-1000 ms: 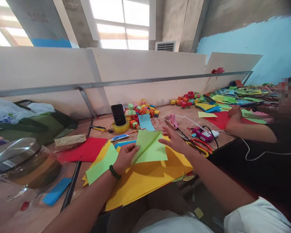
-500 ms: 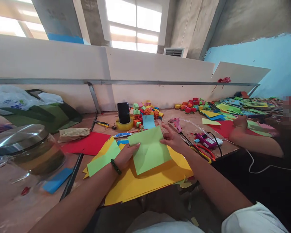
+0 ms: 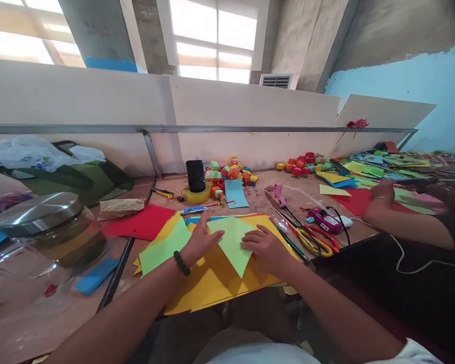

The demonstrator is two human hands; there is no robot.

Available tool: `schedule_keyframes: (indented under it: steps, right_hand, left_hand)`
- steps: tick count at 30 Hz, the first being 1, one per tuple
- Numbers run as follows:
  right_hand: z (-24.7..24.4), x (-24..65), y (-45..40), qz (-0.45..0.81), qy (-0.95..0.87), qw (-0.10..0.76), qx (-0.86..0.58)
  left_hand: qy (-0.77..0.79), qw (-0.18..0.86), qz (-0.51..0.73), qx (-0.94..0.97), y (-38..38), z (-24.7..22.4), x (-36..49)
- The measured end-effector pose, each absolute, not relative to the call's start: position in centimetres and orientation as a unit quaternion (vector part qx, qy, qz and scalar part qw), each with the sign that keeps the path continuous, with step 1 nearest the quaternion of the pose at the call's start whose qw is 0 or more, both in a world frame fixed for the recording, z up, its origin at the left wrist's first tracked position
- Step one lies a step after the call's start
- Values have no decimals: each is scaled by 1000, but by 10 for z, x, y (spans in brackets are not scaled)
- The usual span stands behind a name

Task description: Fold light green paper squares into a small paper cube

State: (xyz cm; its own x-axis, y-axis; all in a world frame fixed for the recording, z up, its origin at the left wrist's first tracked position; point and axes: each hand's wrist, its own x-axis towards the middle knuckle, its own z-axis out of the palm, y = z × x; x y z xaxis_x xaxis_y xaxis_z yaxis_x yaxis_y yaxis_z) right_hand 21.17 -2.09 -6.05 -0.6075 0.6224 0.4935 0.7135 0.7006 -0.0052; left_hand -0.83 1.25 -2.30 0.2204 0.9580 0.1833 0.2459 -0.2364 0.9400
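A light green paper sheet [image 3: 233, 242] lies turned, with one corner toward me, on a stack of yellow sheets [image 3: 212, 285]. At its left edge is my left hand [image 3: 200, 240], fingers apart, the thumb reaching over the sheet's edge; a dark beaded bracelet is on that wrist. My right hand [image 3: 263, 247] rests its spread fingers on the sheet's right side. Neither hand is closed round anything. Another light green piece [image 3: 167, 245] lies on the yellow paper beside my left wrist.
Scissors [image 3: 314, 240], a pink glue gun [image 3: 276, 194] and a purple device [image 3: 323, 220] lie right. Behind stand a phone [image 3: 195, 176] on a tape roll and small paper cubes [image 3: 233, 174]. A lidded glass jar [image 3: 68, 237] is left. Another person's arm [image 3: 405, 225] is at far right.
The green sheet has come down onto the yellow stack and turned so that a corner points toward me. My right hand has moved down onto it, and my left hand has let it go.
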Motion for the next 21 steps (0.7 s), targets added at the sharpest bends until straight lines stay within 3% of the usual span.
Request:
schedule_keyframes:
  steps: [2, 3, 6, 8, 12, 17, 21]
  right_hand:
    - [-67, 219, -23, -73, -895, 239, -369]
    - [-69, 221, -26, -60, -895, 239, -372]
    - [-75, 227, -34, -26, -892, 239, -383]
    - [-78, 230, -37, -8, -891, 243, -383]
    - [-76, 236, -38, 47, -877, 250, -407]
    - [-57, 240, -30, 119, -779, 205, -580]
    - [-40, 241, -8, 178, -741, 174, -623]
  left_hand:
    - [432, 226, 379, 787, 9, -11, -14]
    - [383, 178, 311, 851, 7, -8, -15]
    - [259, 93, 133, 952, -1, -9, -14]
    - [254, 69, 85, 961, -6, -15, -10]
    - [324, 111, 109, 933, -8, -24, -6]
    - [417, 213, 195, 862, 9, -37, -8]
    - [443, 254, 238, 826, 22, -52, -10]
